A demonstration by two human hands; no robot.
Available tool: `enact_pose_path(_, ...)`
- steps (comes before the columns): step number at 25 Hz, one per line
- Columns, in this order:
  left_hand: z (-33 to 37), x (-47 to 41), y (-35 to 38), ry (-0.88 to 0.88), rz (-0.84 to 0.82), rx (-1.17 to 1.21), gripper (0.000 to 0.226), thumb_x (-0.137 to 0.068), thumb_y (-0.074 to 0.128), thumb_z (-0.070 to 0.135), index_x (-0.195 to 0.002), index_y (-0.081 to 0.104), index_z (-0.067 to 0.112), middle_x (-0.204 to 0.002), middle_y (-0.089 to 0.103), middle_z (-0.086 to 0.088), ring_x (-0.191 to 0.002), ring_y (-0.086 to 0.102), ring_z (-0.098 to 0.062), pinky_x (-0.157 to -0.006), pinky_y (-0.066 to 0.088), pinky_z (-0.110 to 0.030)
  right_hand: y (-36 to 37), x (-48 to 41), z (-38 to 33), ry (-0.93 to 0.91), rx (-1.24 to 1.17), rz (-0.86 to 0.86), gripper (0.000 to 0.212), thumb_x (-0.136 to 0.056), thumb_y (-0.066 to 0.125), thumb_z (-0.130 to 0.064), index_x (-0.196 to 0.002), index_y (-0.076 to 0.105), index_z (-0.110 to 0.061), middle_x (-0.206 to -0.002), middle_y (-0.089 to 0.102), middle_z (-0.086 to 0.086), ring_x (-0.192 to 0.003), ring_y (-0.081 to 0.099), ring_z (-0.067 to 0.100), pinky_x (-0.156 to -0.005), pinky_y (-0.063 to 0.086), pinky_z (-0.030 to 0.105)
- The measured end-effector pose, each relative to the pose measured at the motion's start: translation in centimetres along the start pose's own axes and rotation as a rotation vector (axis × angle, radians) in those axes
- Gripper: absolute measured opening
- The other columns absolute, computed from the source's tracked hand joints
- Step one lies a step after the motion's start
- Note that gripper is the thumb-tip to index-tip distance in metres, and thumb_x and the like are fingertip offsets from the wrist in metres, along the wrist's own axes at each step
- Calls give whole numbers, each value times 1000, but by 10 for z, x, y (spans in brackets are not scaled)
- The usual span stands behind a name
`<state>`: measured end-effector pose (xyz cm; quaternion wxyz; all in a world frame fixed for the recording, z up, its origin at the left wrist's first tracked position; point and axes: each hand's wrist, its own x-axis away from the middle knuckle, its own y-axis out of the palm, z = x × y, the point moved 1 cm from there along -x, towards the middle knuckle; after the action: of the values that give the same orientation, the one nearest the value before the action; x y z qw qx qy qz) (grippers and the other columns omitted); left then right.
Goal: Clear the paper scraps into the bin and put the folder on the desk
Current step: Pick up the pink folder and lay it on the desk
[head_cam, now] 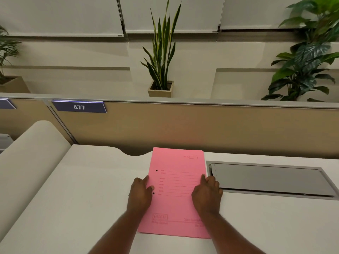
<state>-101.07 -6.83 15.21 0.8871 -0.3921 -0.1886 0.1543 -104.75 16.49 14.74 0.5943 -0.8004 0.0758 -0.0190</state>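
Observation:
A pink folder [176, 191] lies flat on the white desk [77, 189], closed, with printed lines and two punch holes on its cover. My left hand [140, 194] rests on the folder's left edge, thumb on the cover. My right hand [207, 194] presses on the right edge, fingers curled over it. Both hands hold the folder by its sides. No paper scraps or bin show in this view.
A grey metal cable hatch [271, 180] is set into the desk right of the folder. A tan partition [201, 127] with a "477" label [79, 107] stands behind. Potted plants [161, 70] line the ledge beyond. A rounded white divider [31, 143] rises at left.

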Motion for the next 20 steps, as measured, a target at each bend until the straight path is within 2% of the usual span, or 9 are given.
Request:
enact_pose_path(4, 0, 3, -1, -12, 16, 49, 54, -100, 54, 35, -151, 41, 24, -126, 51, -3, -119, 57, -26, -101, 49, -47, -1, -2, 1, 14, -26, -25, 45, -97, 49, -26, -140, 55, -15, -121, 57, 10, -111, 53, 28, -90, 45, 42)
enact_pose_path(8, 0, 26, -8, 0, 98, 78, 56, -100, 52, 35, -153, 37, 20, -144, 46, -9, -134, 45, -29, -107, 42, -50, -9, 16, 1, -36, -127, 44, 47, -95, 59, -26, -140, 57, -12, -122, 59, 13, -112, 55, 33, -92, 45, 46)
enact_pose_path(14, -1, 88, -37, 50, 222, -6, 52, -100, 53, 30, -148, 43, 14, -147, 47, -11, -136, 41, -31, -108, 40, -50, -40, 65, 3, -158, -189, 107, 42, -91, 67, -24, -129, 64, -8, -123, 62, 15, -116, 57, 36, -93, 46, 50)
enact_pose_path(20, 8, 194, -59, 117, 305, 16, 45, -99, 54, 31, -140, 51, 12, -141, 53, -10, -131, 46, -32, -104, 40, -49, -105, 148, 31, -259, -235, 166, 36, -92, 66, -27, -126, 65, -14, -122, 62, 8, -111, 57, 30, -94, 45, 47)
